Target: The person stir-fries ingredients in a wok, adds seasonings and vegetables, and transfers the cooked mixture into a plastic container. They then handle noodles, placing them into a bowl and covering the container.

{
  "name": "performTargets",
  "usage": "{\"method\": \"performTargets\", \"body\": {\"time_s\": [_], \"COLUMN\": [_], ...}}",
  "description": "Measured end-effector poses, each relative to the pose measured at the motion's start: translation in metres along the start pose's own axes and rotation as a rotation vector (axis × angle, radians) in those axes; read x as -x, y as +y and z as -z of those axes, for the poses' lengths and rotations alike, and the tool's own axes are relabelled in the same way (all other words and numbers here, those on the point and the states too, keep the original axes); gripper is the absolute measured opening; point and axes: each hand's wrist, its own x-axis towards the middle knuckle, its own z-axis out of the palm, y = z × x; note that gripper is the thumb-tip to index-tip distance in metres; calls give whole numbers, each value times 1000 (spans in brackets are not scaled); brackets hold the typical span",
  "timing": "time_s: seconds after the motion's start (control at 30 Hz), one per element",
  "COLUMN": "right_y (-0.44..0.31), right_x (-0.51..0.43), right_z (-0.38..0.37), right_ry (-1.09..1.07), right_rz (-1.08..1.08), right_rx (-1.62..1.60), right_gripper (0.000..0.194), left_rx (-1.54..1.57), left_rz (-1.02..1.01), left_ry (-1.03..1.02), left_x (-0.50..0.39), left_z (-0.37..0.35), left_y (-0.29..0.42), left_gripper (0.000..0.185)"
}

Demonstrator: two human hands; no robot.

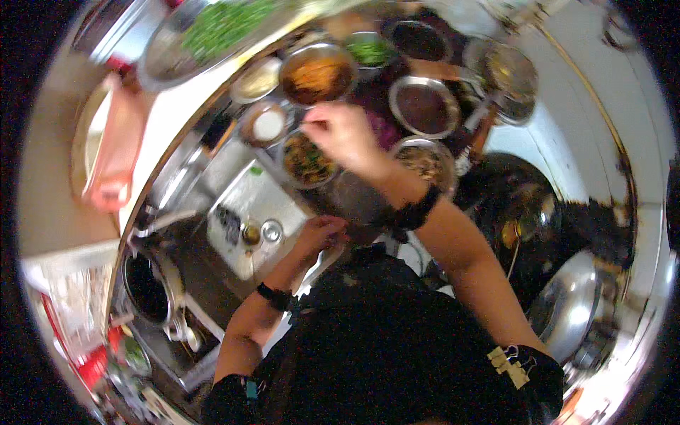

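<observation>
My right hand [345, 133], blurred, hovers with curled fingers over a steel bowl of chopped mixed food [305, 162]. Whether anything is pinched in it cannot be seen. Around it stand a bowl of shredded orange food [319, 74], a bowl with a round white content [268, 125] and a metal bowl of dark red-brown content [425, 108]. Low in front of my body, my left hand [324, 234] is bent at the right edge of a steel tray [255, 212]; its fingers are partly hidden and blurred.
A black wok [510, 212] is at the right, near a bowl of pale brown pieces [425, 159]. Strainers [504, 74] lie at the upper right. A dark-filled pot [149, 289] stands at the left. A large bowl of greens [228, 32] rests at the upper left.
</observation>
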Motion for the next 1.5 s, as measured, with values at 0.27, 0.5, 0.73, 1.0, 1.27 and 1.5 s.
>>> {"method": "performTargets", "body": {"time_s": [0.27,0.5,0.73,1.0,1.27,1.5], "right_y": [-2,21,-50,-144,-98,-36], "right_x": [142,449,660,646,769,781], "right_z": [64,182,153,86,79,147], "right_ry": [-317,15,448,787,519,953], "right_rz": [-320,-1230,-1722,-1938,-1841,-1710], "right_rx": [114,44,84,-64,105,-451], "right_gripper": [47,38,29,22,14,19], "left_rx": [-790,-1133,-1458,-1723,-802,-1355], "left_rz": [-444,-1016,-675,-538,-520,-861], "left_ry": [-148,852,911,701,365,-422], "left_x": [-28,-66,-164,-260,-166,-49], "left_z": [-30,116,152,187,178,-106], "left_y": [23,173,270,377,387,154], "left_gripper": [22,16,41,35,31,23]}}
